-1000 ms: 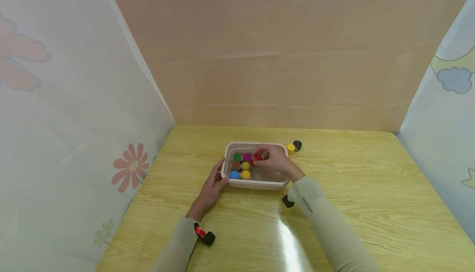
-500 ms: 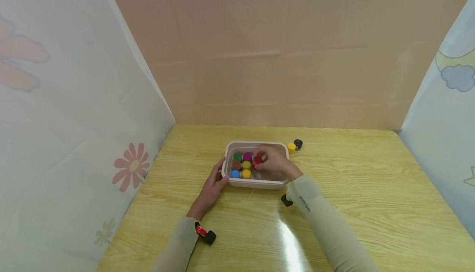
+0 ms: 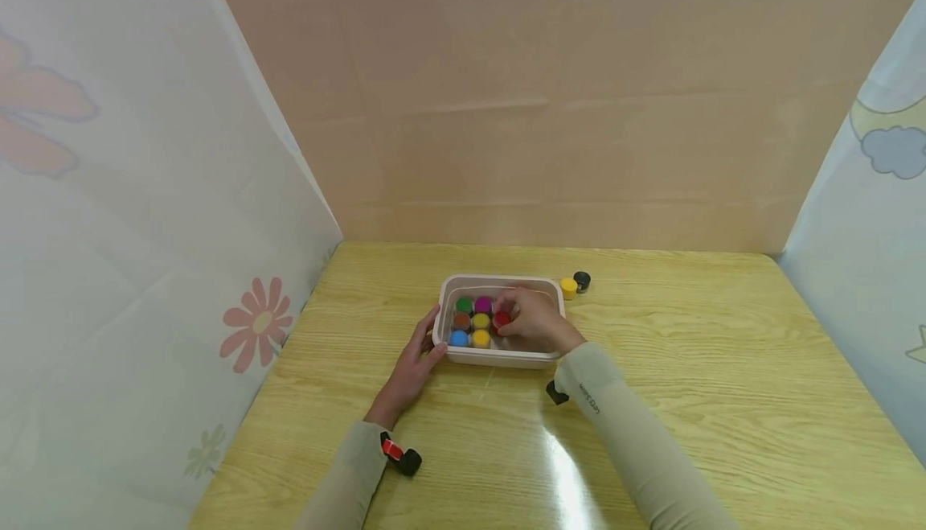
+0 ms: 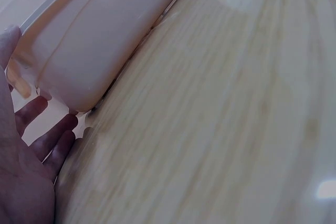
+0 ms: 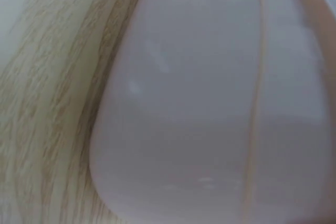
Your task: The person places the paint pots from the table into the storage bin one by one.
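My left hand (image 3: 409,365) holds the left end of a pale plastic container (image 3: 499,359), with the thumb at the near corner and the fingers along the end wall. In the left wrist view, the fingers (image 4: 47,140) spread beside the container's rounded end. Inside the container, my right hand (image 3: 537,319) pinches a small red-lidded pot (image 3: 501,322). Beside it stand similar pots with a purple lid (image 3: 482,305), a yellow lid (image 3: 481,321) and an orange-yellow lid (image 3: 481,338). The right wrist view shows mostly the container's outer wall (image 5: 194,93), with the right hand's fingers hidden.
Green (image 3: 464,305), brown (image 3: 461,322) and blue (image 3: 459,338) lids form the container's left row. Behind its far right corner, a yellow pot (image 3: 568,288) and a black pot (image 3: 582,281) stand on the wooden table (image 3: 694,369). Draped sheets enclose the table's back and sides.
My right hand has lowered the red-lidded pot into the container, beside the yellow one. The left hand keeps its place at the container's end.
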The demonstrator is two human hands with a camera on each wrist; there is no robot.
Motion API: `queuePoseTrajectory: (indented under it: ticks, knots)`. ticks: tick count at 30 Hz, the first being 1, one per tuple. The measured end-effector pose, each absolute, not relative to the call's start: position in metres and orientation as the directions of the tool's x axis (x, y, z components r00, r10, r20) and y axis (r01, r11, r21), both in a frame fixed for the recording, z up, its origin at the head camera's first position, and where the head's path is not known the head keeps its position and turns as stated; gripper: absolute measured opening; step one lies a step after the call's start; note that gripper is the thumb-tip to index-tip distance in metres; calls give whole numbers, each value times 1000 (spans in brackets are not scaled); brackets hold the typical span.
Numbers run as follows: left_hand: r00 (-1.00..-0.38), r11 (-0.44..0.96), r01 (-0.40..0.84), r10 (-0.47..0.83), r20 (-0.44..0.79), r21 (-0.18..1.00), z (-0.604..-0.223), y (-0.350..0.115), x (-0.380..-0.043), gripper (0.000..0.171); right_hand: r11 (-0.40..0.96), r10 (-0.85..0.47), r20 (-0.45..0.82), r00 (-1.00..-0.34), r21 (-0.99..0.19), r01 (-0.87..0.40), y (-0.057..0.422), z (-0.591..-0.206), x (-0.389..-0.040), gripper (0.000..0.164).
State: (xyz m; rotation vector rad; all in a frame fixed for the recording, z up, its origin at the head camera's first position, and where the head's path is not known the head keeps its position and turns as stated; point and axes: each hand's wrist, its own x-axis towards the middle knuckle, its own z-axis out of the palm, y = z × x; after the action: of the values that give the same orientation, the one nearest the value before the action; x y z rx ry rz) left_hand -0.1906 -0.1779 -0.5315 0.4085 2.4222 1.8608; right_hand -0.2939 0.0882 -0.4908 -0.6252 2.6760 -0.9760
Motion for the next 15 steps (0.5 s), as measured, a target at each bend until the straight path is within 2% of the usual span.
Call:
queuePoseTrajectory:
  ticks: [6, 10, 15]
  knots:
    - [-965, 235, 174, 233, 119, 956, -541, -178, -194, 67, 692, -460, -67, -886, -652, -310, 88, -493, -294, 28]
    - [-959, 250, 184, 258, 118, 950, -525, -177, -188, 68, 697, -464, -77, -882, -646, -310, 87, -492, -294, 27]
    - [-957, 275, 185, 267, 110, 943, -526, -178, -190, 68, 716, -468, -83, -880, -620, -322, 86, -491, -294, 27]
